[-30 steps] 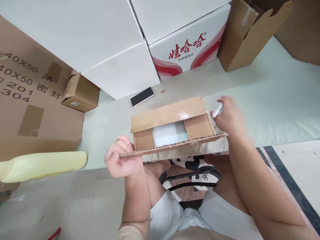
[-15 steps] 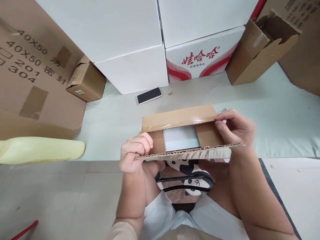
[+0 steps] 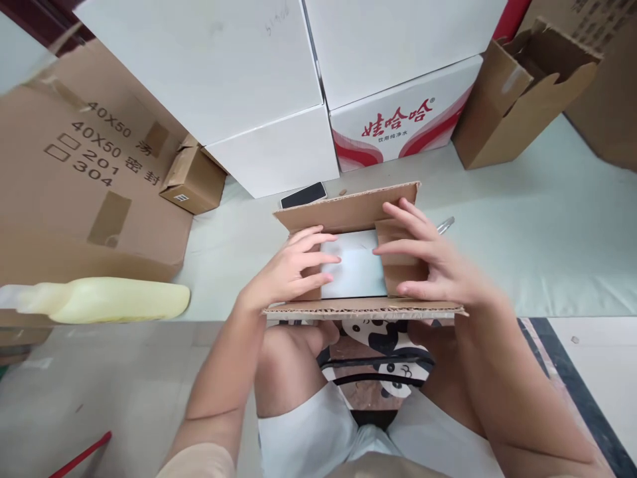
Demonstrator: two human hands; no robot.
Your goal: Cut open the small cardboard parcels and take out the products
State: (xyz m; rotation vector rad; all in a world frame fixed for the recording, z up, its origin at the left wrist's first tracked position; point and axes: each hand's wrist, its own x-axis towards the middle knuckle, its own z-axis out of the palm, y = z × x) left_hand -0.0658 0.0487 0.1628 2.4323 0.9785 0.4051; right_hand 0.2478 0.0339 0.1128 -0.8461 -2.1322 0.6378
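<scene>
In front of me at the table's near edge sits a brown cardboard box (image 3: 343, 211), its long front and back flaps spread apart. Between its short inner flaps shows a flat, pale white-blue surface (image 3: 353, 265); what it belongs to is hidden. My left hand (image 3: 298, 265) is over the box's left end, fingers spread, the tips reaching above the pale surface. Over the right inner flap, my right hand (image 3: 423, 255) has its fingers apart, one fingertip by the pale surface's edge. Neither hand grips anything. A silvery metal object (image 3: 446, 225) lies right of the box, partly hidden.
Behind the box lie a phone (image 3: 302, 195) and stacked white cartons (image 3: 279, 153). A tall open cardboard box (image 3: 517, 106) stands back right. To the left are a small brown box (image 3: 194, 179), a large carton (image 3: 99, 199) and a pale yellow bottle (image 3: 119, 299) on its side.
Both hands have let go of the box's flaps and moved inward over the opening with fingers spread. The back flap now stands further open, partly covering the phone.
</scene>
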